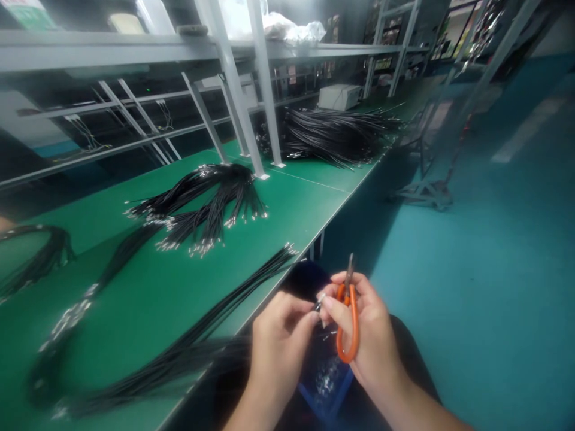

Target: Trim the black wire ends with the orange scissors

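Note:
My left hand is closed in a pinch on the end of a thin black cable, just past the bench edge. Hooked in my right hand is a pair of orange-handled scissors, blades pointing up and looking closed. The thumb and index finger of that hand also pinch a small whitish piece at the cable end, too small to name. Below both hands is a blue bin with small shiny pieces in it. A bundle of black cables with pale tips lies along the bench to the left.
Several more black cable bundles lie on the green bench. A large heap of cables sits farther back beside a white box. Grey shelf posts rise from the bench. Blue-green floor extends to the right.

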`<control>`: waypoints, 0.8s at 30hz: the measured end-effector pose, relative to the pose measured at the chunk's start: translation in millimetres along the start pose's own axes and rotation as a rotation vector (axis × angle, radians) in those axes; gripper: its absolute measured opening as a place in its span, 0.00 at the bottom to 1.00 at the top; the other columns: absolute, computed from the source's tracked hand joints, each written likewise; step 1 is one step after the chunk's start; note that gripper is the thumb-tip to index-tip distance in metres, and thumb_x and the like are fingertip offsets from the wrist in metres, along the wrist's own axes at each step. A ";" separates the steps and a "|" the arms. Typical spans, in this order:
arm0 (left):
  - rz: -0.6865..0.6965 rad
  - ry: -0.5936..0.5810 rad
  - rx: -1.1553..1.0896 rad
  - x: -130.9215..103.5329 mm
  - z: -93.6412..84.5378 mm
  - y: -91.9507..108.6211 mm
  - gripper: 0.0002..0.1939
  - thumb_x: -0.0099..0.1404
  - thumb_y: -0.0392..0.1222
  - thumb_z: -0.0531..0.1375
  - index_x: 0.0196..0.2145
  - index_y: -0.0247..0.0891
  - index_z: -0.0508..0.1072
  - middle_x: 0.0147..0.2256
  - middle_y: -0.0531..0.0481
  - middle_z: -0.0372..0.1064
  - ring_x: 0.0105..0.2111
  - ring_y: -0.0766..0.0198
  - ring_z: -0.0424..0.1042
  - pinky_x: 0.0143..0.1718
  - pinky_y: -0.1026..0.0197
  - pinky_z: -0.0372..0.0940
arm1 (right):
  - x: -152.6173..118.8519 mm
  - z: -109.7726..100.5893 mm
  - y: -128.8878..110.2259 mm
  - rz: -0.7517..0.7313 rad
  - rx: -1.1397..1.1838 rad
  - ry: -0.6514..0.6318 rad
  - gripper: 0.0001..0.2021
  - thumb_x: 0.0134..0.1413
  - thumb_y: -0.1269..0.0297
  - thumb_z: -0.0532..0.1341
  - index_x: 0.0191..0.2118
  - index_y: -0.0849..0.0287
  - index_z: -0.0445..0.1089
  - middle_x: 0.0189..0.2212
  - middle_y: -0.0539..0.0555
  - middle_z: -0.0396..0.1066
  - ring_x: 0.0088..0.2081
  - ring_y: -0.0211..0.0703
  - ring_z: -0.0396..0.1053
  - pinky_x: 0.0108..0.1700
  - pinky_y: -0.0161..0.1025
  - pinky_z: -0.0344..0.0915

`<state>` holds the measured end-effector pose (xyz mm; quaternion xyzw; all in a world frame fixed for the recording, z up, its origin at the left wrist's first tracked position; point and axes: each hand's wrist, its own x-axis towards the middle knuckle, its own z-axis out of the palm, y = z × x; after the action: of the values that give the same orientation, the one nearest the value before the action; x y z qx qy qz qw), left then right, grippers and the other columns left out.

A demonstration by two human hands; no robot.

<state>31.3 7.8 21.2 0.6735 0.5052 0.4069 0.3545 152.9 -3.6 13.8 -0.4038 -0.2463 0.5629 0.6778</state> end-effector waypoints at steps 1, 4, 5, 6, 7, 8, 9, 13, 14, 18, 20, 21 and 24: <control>0.028 0.012 0.052 -1.5 0.9 -0.2 0.04 0.59 0.38 0.61 0.27 0.39 0.74 0.25 0.53 0.69 0.25 0.66 0.67 0.27 0.66 0.61 | -0.2 0.2 -0.2 0.003 0.005 0.000 0.14 0.46 0.71 0.67 0.38 0.54 0.62 0.26 0.44 0.69 0.23 0.32 0.66 0.28 0.31 0.64; 0.101 0.054 0.184 -6.6 3.9 -1.3 0.04 0.60 0.38 0.61 0.28 0.40 0.75 0.26 0.53 0.69 0.25 0.66 0.68 0.27 0.65 0.61 | -0.6 1.9 -1.0 0.027 0.027 0.001 0.15 0.45 0.72 0.67 0.37 0.55 0.62 0.25 0.44 0.69 0.23 0.32 0.66 0.28 0.32 0.64; 0.122 0.072 0.216 -8.2 4.7 -1.5 0.04 0.60 0.38 0.61 0.29 0.40 0.75 0.26 0.52 0.69 0.26 0.65 0.68 0.27 0.65 0.61 | -0.5 2.7 -1.3 0.042 0.039 -0.001 0.15 0.45 0.72 0.66 0.37 0.55 0.62 0.25 0.44 0.69 0.23 0.32 0.65 0.28 0.32 0.64; 0.140 0.089 0.243 -9.7 5.4 -1.5 0.03 0.60 0.38 0.60 0.29 0.40 0.75 0.26 0.52 0.69 0.26 0.65 0.68 0.27 0.65 0.61 | -0.4 3.4 -1.5 0.058 0.054 -0.005 0.15 0.45 0.72 0.66 0.37 0.55 0.62 0.25 0.45 0.69 0.23 0.32 0.65 0.29 0.32 0.64; 0.153 0.104 0.263 -10.9 5.7 -1.3 0.03 0.60 0.37 0.60 0.29 0.40 0.75 0.26 0.52 0.69 0.26 0.65 0.68 0.27 0.65 0.61 | -0.2 4.0 -1.8 0.073 0.069 -0.010 0.14 0.45 0.73 0.66 0.37 0.55 0.62 0.25 0.45 0.69 0.23 0.32 0.65 0.29 0.31 0.63; 0.158 0.118 0.271 -11.7 5.6 -1.1 0.04 0.60 0.37 0.60 0.29 0.39 0.75 0.26 0.52 0.69 0.25 0.65 0.68 0.27 0.65 0.61 | 0.0 4.5 -1.9 0.086 0.084 -0.015 0.14 0.45 0.73 0.66 0.37 0.56 0.62 0.25 0.45 0.69 0.23 0.31 0.65 0.28 0.31 0.63; 0.151 0.123 0.261 -12.1 5.1 -0.9 0.04 0.60 0.36 0.60 0.29 0.39 0.75 0.26 0.52 0.69 0.25 0.66 0.67 0.27 0.65 0.60 | 0.2 4.8 -1.8 0.095 0.098 -0.019 0.14 0.45 0.73 0.65 0.37 0.56 0.62 0.25 0.45 0.68 0.22 0.31 0.64 0.28 0.30 0.62; -0.026 0.012 -0.009 -8.4 0.1 -2.6 0.05 0.60 0.38 0.61 0.27 0.38 0.73 0.25 0.52 0.70 0.25 0.65 0.68 0.27 0.65 0.61 | -0.2 5.8 0.1 0.150 0.161 -0.027 0.13 0.46 0.74 0.64 0.37 0.56 0.62 0.25 0.45 0.68 0.21 0.30 0.62 0.26 0.29 0.59; -0.089 -0.032 -0.123 -6.6 -1.3 -3.6 0.05 0.60 0.38 0.61 0.26 0.38 0.72 0.25 0.52 0.70 0.25 0.65 0.68 0.28 0.65 0.62 | -0.7 6.4 1.0 0.172 0.179 -0.028 0.12 0.46 0.74 0.63 0.37 0.57 0.62 0.25 0.45 0.67 0.21 0.31 0.62 0.25 0.29 0.59; -0.220 -0.130 -0.491 -1.8 -4.5 -6.5 0.06 0.60 0.41 0.61 0.33 0.37 0.69 0.26 0.54 0.69 0.26 0.66 0.68 0.28 0.66 0.63 | -3.7 12.8 5.7 0.190 0.197 -0.031 0.11 0.47 0.74 0.63 0.37 0.57 0.63 0.24 0.45 0.67 0.22 0.32 0.62 0.26 0.30 0.60; -0.199 -0.105 -0.520 -1.5 -4.6 -6.4 0.09 0.59 0.42 0.61 0.36 0.37 0.69 0.28 0.53 0.68 0.26 0.67 0.67 0.27 0.66 0.62 | -5.8 17.7 7.9 0.179 0.179 -0.030 0.12 0.46 0.73 0.64 0.37 0.56 0.63 0.25 0.45 0.68 0.24 0.34 0.65 0.28 0.31 0.62; -0.185 -0.076 -0.506 -1.5 -4.4 -6.1 0.09 0.59 0.43 0.62 0.36 0.37 0.69 0.29 0.53 0.67 0.26 0.68 0.67 0.27 0.66 0.62 | -6.9 20.0 8.8 0.178 0.172 -0.028 0.13 0.45 0.73 0.65 0.36 0.55 0.63 0.25 0.45 0.68 0.26 0.35 0.66 0.29 0.32 0.63; -0.168 -0.008 -0.520 -0.6 -4.6 -5.2 0.06 0.59 0.41 0.62 0.29 0.36 0.69 0.26 0.54 0.65 0.24 0.69 0.65 0.26 0.66 0.61 | -9.2 24.3 10.6 0.180 0.171 -0.029 0.15 0.43 0.73 0.67 0.36 0.54 0.63 0.26 0.45 0.68 0.27 0.34 0.66 0.29 0.31 0.63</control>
<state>25.0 8.8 18.4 0.5172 0.4365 0.4892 0.5502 125.5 -5.5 19.6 -0.3569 -0.1699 0.6461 0.6529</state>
